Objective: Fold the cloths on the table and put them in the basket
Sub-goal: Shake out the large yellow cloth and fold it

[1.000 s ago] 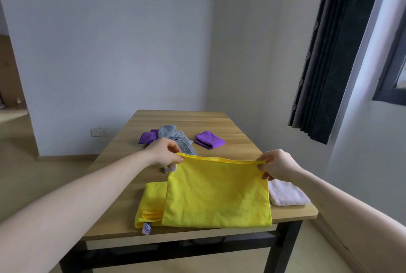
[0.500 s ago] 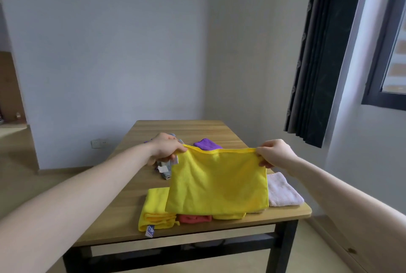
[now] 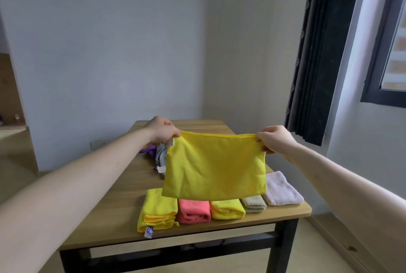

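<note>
Five folded: small cloths (image 3: 219, 210) are lying along wooden table's (image 3: 114, 224) near edge.
Hands: left hand (image 3: 161, 131) and right hand (image 3: 273, 141), apart, are pinching yellow cloth's (image 3: 214, 167) top corners above table.
Left: unfolded heap (image 3: 157, 154); basket unseen.

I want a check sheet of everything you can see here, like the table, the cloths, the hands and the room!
Surface: wooden table on black legs.
Job's things: yellow cloth held up in the air; folded row along the near edge: yellow folded cloth, pink folded cloth, small yellow folded cloth, beige folded cloth, white folded cloth; unfolded purple cloth and grey cloth behind; no basket seen.
Clutter: nothing seen.
Grippers: left hand and right hand each pinch a top corner of the yellow cloth.
Cables: nothing seen.
Surroundings: dark curtain, window, wall socket.
</note>
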The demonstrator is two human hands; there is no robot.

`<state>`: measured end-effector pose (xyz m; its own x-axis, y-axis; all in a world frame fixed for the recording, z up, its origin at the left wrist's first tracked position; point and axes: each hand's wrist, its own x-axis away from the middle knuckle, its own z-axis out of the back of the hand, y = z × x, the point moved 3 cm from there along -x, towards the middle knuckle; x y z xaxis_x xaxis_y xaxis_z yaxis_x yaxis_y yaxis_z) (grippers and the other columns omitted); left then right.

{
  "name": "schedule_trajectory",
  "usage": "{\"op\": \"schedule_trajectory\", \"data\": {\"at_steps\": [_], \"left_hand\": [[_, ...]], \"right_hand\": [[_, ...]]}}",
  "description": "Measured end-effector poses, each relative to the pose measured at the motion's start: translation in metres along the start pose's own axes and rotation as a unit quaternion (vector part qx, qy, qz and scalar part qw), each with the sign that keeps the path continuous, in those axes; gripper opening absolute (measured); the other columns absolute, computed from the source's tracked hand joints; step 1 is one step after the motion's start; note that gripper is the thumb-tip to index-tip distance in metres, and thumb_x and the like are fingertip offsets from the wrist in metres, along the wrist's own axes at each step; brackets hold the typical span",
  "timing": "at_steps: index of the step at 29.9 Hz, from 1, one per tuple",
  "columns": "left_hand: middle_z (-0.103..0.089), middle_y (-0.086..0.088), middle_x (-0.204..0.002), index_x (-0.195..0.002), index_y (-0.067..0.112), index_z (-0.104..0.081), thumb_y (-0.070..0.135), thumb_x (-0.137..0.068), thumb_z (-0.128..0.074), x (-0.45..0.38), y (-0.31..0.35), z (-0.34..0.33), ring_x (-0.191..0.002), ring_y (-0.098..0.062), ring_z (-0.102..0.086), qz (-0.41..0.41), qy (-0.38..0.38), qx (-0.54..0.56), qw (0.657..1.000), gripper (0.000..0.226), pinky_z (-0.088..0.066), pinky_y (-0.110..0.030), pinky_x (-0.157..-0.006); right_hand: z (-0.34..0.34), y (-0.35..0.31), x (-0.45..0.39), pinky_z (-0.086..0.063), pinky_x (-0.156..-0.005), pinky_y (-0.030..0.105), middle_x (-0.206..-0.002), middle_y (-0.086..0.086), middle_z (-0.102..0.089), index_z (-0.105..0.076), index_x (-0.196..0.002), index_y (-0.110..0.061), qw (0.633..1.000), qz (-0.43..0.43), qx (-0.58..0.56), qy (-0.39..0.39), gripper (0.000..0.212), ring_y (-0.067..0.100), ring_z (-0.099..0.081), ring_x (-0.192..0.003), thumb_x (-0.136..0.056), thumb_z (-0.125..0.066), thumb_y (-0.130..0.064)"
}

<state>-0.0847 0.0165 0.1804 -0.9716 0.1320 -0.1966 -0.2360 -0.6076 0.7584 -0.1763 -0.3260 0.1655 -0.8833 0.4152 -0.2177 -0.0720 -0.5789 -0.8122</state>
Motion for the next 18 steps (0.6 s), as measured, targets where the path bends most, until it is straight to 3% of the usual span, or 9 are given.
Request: {"op": "schedule_trajectory", "data": {"at_steps": [2, 5, 7, 9, 11, 14, 18], "left_hand": [[-0.070, 0.000, -0.078, -0.083, 0.018, -0.070, 0.024, -0.078, -0.082, -0.004, -0.011, -0.012, -0.070, -0.016, -0.064, -0.007, 0.000, -0.068, 0.998, 0.014, -0.050, -0.028, -0.067], [-0.075, -0.006, -0.071, -0.093, 0.017, -0.063, 0.017, -0.083, -0.075, -0.010, -0.032, -0.035, -0.059, -0.018, -0.072, 0.026, -0.036, -0.082, 0.996, 0.015, -0.060, -0.032, -0.065], [-0.076, -0.003, -0.068, -0.093, 0.019, -0.061, 0.016, -0.086, -0.072, -0.009, -0.040, -0.048, -0.063, -0.016, -0.074, 0.031, -0.045, -0.105, 0.993, 0.014, -0.063, -0.035, -0.070], [-0.076, 0.004, -0.077, -0.089, 0.024, -0.063, 0.019, -0.083, -0.074, -0.008, -0.044, -0.056, -0.074, -0.014, -0.074, 0.016, -0.030, -0.141, 0.990, 0.014, -0.062, -0.033, -0.076], [-0.069, 0.010, -0.085, -0.084, 0.029, -0.063, 0.023, -0.080, -0.077, -0.006, -0.048, -0.062, -0.083, -0.012, -0.068, 0.000, -0.022, -0.180, 0.983, 0.015, -0.056, -0.028, -0.071], [-0.063, 0.012, -0.084, -0.080, 0.031, -0.061, 0.024, -0.077, -0.076, -0.005, -0.057, -0.070, -0.078, -0.010, -0.060, -0.023, -0.045, -0.205, 0.977, 0.017, -0.044, -0.024, -0.061], [-0.062, 0.015, -0.081, -0.074, 0.033, -0.060, 0.022, -0.075, -0.075, 0.006, -0.075, -0.075, -0.084, -0.015, -0.061, -0.062, -0.049, -0.223, 0.972, 0.019, -0.047, -0.026, -0.070]], "right_hand": [[-0.009, 0.009, -0.001, -0.054, -0.047, 0.021, -0.077, 0.009, -0.072, -0.075, -0.090, -0.010, 1.000, -0.003, 0.013, -0.008, 0.017, 0.018, -0.068, -0.055, -0.090, -0.059, -0.015], [-0.025, 0.025, -0.006, -0.056, -0.049, 0.022, -0.076, 0.012, -0.076, -0.074, -0.094, -0.011, 0.999, -0.014, 0.020, -0.030, 0.019, 0.020, -0.073, -0.056, -0.090, -0.056, -0.010], [-0.035, 0.038, -0.011, -0.061, -0.055, 0.026, -0.076, 0.012, -0.076, -0.074, -0.095, -0.012, 0.999, -0.012, 0.038, -0.035, 0.021, 0.023, -0.076, -0.064, -0.090, -0.054, -0.007], [-0.043, 0.050, -0.015, -0.065, -0.063, 0.033, -0.080, 0.011, -0.076, -0.075, -0.092, -0.014, 0.997, 0.000, 0.062, -0.035, 0.024, 0.023, -0.076, -0.067, -0.088, -0.054, -0.004], [-0.048, 0.060, -0.018, -0.065, -0.068, 0.036, -0.084, 0.006, -0.074, -0.075, -0.085, -0.021, 0.994, 0.023, 0.097, -0.042, 0.025, 0.021, -0.075, -0.069, -0.084, -0.057, -0.004], [-0.051, 0.071, -0.016, -0.061, -0.074, 0.032, -0.090, -0.002, -0.073, -0.074, -0.081, -0.029, 0.984, 0.061, 0.158, -0.056, 0.022, 0.016, -0.070, -0.080, -0.081, -0.063, -0.010], [-0.052, 0.087, -0.006, -0.058, -0.082, 0.031, -0.095, -0.008, -0.072, -0.070, -0.085, -0.033, 0.964, 0.111, 0.226, -0.083, 0.022, 0.011, -0.066, -0.087, -0.084, -0.064, -0.012]]}}
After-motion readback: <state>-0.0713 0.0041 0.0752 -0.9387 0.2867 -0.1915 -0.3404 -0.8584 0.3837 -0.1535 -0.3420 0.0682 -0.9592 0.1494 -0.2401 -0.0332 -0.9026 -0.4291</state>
